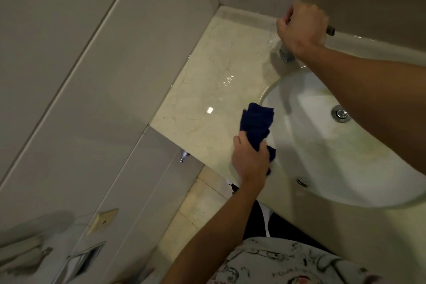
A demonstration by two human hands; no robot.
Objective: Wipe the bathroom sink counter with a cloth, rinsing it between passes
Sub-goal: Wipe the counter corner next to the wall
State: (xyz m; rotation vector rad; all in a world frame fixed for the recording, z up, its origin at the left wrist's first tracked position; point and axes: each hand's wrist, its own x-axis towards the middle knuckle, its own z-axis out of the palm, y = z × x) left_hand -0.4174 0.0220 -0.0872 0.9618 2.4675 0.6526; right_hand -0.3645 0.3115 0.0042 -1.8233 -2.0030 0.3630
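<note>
Left hand [250, 159] at 6 o'clock of the frame's middle, fingers curled tight round a bunched dark blue cloth [257, 122]; cloth standing up out of the fist, its free end lifted toward 12 o'clock, held over the near-left rim of the white basin [322, 159] where rim meets counter; whether the cloth touches the marble, impossible to tell. Right hand [299, 27] up at 1 o'clock, knuckles toward the camera, fingers wrapped round the chrome faucet [287, 54] at the back edge of the counter; faucet base showing just below the fist, a dark end of the handle sticking out at the hand's 3 o'clock side. Right forearm crossing the basin from 3 o'clock. Cream marble counter [214, 90] stretching from the basin toward 9 o'clock, glossy, with light glints on it; ending against the grey tiled wall [92, 99]. Metal drain [341, 114] in the basin bowl at 3 o'clock of the cloth; a small round chrome overflow fitting [302, 181] on the basin's near wall at 5 o'clock. Patterned white shirt [288, 263] at the bottom edge, 6 o'clock.
</note>
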